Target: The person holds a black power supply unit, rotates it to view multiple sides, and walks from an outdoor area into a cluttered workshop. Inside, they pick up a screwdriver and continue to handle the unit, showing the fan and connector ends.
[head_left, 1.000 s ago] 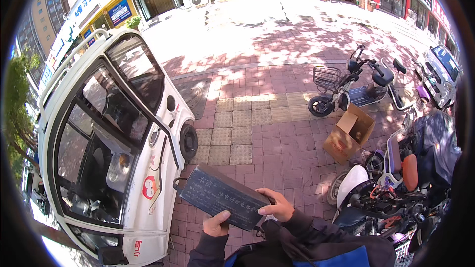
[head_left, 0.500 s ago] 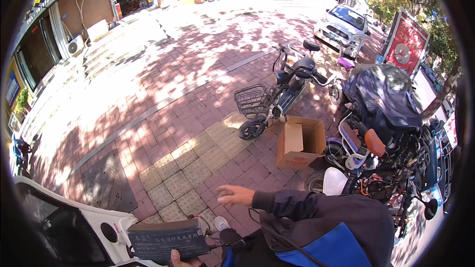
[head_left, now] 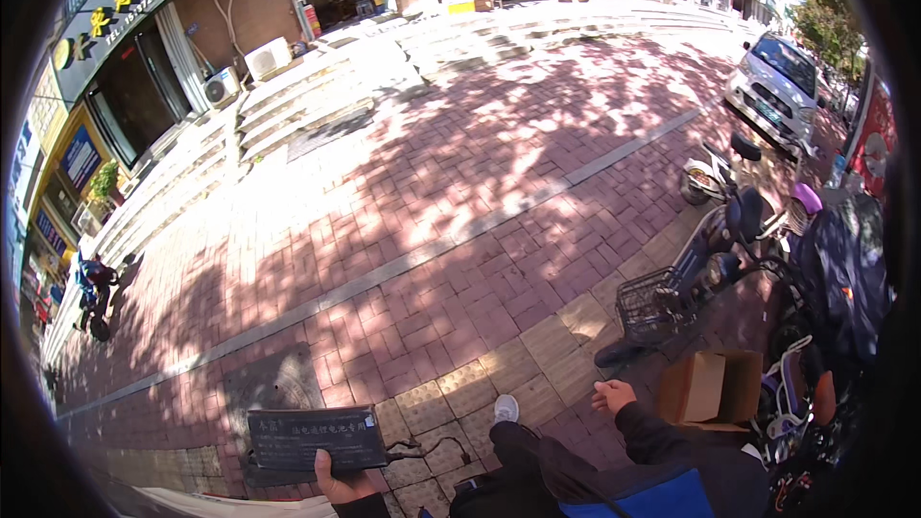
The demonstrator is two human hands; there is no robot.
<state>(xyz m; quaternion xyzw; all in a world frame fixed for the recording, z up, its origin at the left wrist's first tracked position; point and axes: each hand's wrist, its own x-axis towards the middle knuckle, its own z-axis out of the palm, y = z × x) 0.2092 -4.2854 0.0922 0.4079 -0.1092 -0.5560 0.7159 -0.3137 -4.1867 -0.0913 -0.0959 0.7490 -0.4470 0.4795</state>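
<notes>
My left hand [head_left: 342,485] grips the lower edge of a black rectangular battery pack [head_left: 312,441]; the thumb lies over its printed face, and the other fingers are hidden. Thin dark cables [head_left: 422,451] trail from the pack's right end toward my legs. Out to the right, my right hand [head_left: 612,395] hangs free with loosely bent fingers and nothing in it. Nearest to that hand is an open cardboard box [head_left: 705,388] on the paving. One of my shoes, a white one [head_left: 507,408], shows between the two hands.
An electric scooter with a wire basket [head_left: 652,305] stands beyond the box. More two-wheelers, one under a dark cover [head_left: 849,254], crowd the right side. A silver car [head_left: 775,86] is parked farther off. Steps [head_left: 307,115] rise to shopfronts at left; a metal plate [head_left: 278,379] lies in the paving.
The view has swung left, so the scooter and box sit farther right. My left hand still holds the battery pack, now over the paving rather than beside the white vehicle. My right hand stays free.
</notes>
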